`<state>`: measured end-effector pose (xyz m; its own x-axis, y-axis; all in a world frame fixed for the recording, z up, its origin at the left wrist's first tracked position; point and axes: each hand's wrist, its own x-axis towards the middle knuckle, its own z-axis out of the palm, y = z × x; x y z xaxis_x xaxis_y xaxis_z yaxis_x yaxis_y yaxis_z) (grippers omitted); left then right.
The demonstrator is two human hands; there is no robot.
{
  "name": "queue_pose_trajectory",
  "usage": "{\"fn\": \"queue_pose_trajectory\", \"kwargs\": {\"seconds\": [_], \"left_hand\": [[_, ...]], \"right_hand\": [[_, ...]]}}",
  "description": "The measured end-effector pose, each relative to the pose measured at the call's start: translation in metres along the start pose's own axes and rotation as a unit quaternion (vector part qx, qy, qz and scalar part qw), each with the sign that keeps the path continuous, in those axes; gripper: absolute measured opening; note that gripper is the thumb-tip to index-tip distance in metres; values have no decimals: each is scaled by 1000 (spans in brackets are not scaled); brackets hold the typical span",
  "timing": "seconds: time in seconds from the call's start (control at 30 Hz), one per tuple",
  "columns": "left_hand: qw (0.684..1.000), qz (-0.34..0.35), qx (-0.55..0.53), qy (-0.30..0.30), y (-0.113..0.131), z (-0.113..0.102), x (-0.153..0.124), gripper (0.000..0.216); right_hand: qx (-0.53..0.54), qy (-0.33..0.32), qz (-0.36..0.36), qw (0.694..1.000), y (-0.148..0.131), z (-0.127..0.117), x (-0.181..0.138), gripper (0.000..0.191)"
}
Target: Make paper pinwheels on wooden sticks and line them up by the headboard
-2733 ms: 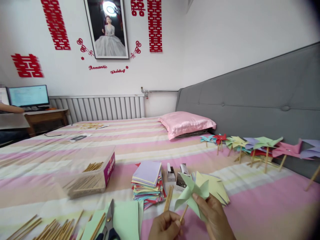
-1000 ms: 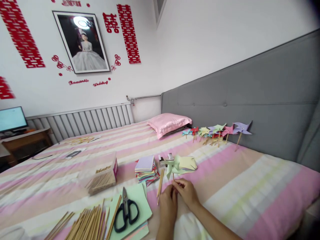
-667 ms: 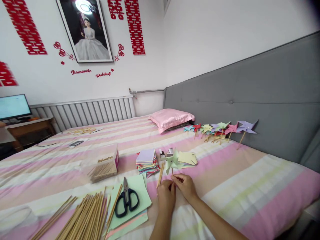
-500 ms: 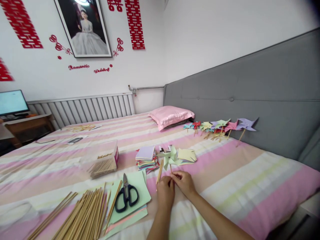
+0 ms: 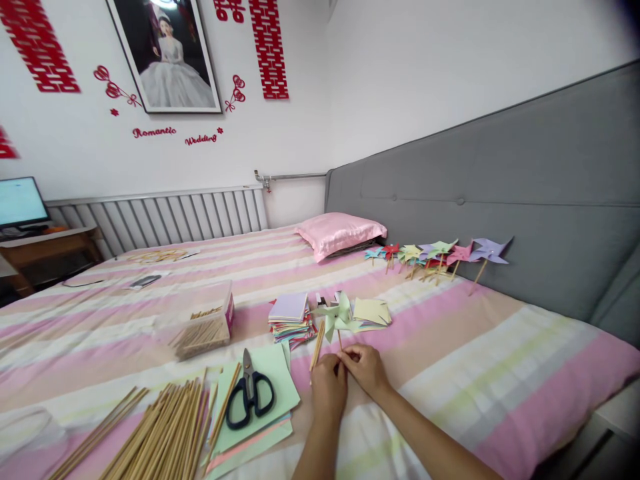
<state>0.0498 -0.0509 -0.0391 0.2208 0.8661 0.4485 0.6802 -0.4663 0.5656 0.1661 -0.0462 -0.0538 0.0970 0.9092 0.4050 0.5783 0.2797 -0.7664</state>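
Both of my hands meet low over the striped bed sheet (image 5: 450, 373), holding a light green paper pinwheel (image 5: 334, 316) upright by its thin wooden stick. My left hand (image 5: 328, 387) is curled around the bottom of the stick. My right hand (image 5: 365, 367) pinches the stick just beside it. The pinwheel's head stands a little above my fingers, in front of a yellow cut paper sheet (image 5: 373, 311).
A stack of coloured paper squares (image 5: 292, 319), a few loose sticks (image 5: 317, 346), black scissors (image 5: 249, 395) on green paper, a pile of wooden sticks (image 5: 165, 437) and a clear box of sticks (image 5: 204, 329) lie left. Several finished pinwheels (image 5: 440, 255) lean on the grey headboard beside a pink pillow (image 5: 340, 233).
The pinwheel went from close to the camera to arm's length over the bed, both hands still on its stick. In the last second the hands barely moved; only the view shifted slightly.
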Motion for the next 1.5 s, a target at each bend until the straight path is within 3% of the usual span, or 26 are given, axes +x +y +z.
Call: {"fn": "queue_pose_trajectory", "kwargs": {"seconds": [1.13,1.5], "left_hand": [[1000,-11,-23,9,-2,3,1,20],[998,-31,-39,24,-1,1,1,23]], "right_hand": [[54,37,29,997,-5,-4,1,32],[49,27,14,998,-5,-3,1,27]]}}
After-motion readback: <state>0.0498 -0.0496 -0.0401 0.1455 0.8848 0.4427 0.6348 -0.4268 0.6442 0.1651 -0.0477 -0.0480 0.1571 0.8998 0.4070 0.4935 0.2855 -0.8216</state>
